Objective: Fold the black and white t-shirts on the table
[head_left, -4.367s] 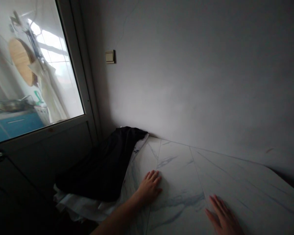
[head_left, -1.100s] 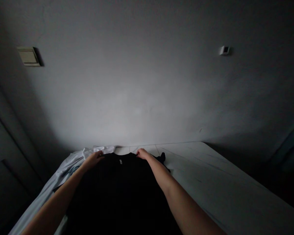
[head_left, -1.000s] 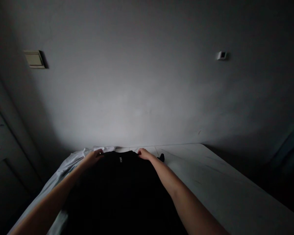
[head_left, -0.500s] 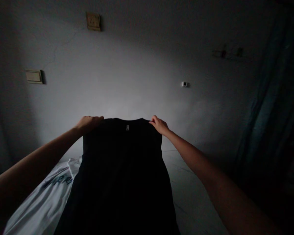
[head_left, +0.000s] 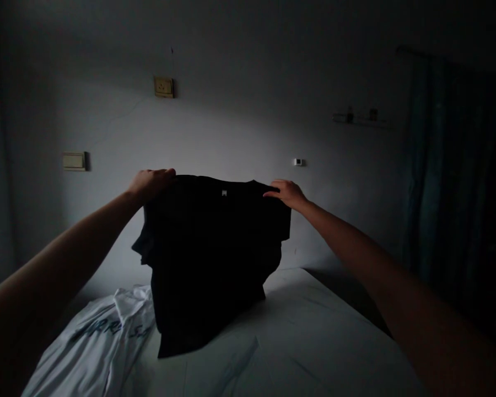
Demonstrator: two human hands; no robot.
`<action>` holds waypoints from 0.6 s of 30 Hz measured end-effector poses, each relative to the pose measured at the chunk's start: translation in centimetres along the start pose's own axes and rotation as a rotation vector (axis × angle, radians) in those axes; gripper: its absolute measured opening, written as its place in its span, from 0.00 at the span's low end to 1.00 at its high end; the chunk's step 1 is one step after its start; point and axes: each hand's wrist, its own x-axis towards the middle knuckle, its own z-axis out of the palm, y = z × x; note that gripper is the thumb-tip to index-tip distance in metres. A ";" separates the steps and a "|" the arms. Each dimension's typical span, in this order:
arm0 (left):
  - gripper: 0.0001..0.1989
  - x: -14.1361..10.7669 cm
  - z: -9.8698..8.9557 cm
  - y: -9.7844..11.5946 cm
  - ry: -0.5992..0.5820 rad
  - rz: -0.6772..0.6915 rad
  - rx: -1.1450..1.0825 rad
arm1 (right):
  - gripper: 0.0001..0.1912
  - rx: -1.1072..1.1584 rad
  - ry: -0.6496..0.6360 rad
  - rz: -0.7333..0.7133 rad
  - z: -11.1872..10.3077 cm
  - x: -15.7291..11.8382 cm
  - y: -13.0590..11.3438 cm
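Note:
A black T-shirt [head_left: 215, 248] hangs stretched between my two hands, its neckline at the top with a small pale label inside the collar. My left hand [head_left: 152, 183] is closed on the shoulder at the left, fingers over the top edge. At the other shoulder my right hand [head_left: 287, 194] pinches the fabric between thumb and fingers. The shirt's lower part billows, and its hem lies just above or on the pale marbled surface; I cannot tell which. To the left, a white garment [head_left: 103, 342] with dark lettering lies spread on that surface.
The pale marbled tabletop [head_left: 314, 336] reaches to the wall. On the wall are a switch [head_left: 74, 161], a socket [head_left: 164, 87], a small white device [head_left: 298, 162] and a little shelf [head_left: 361, 119] with small items. A dark curtain [head_left: 442, 171] hangs at the right.
The shirt has swung away from me, its hem now visible over the tabletop. My hands have risen slightly and moved a bit farther apart, still gripping the shoulders. The camera view has tilted up.

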 end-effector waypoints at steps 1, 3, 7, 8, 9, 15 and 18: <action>0.16 0.3 -0.4 -0.1 0.007 0.001 -0.006 | 0.16 0.024 0.026 -0.012 -0.2 0.4 0.2; 0.18 0.9 -0.8 -0.3 0.027 -0.016 -0.036 | 0.16 0.081 0.051 -0.006 -0.2 1.1 0.5; 0.18 2.0 -0.5 -1.7 -0.169 0.009 -0.114 | 0.10 0.158 0.083 0.014 0.6 1.8 0.9; 0.16 2.0 -0.3 -2.2 -0.224 0.010 -0.139 | 0.08 0.168 0.133 0.028 0.8 1.6 0.9; 0.14 2.0 0.0 -2.8 -0.260 0.001 -0.163 | 0.07 0.176 0.184 0.048 1.1 1.4 1.0; 0.13 -0.6 2.0 -3.3 -0.121 -0.152 -0.382 | 0.11 0.236 0.318 0.331 3.2 -1.7 0.1; 0.17 -2.6 3.2 -1.3 -0.021 -0.342 -0.534 | 0.10 0.263 0.280 0.432 3.6 -2.9 -0.7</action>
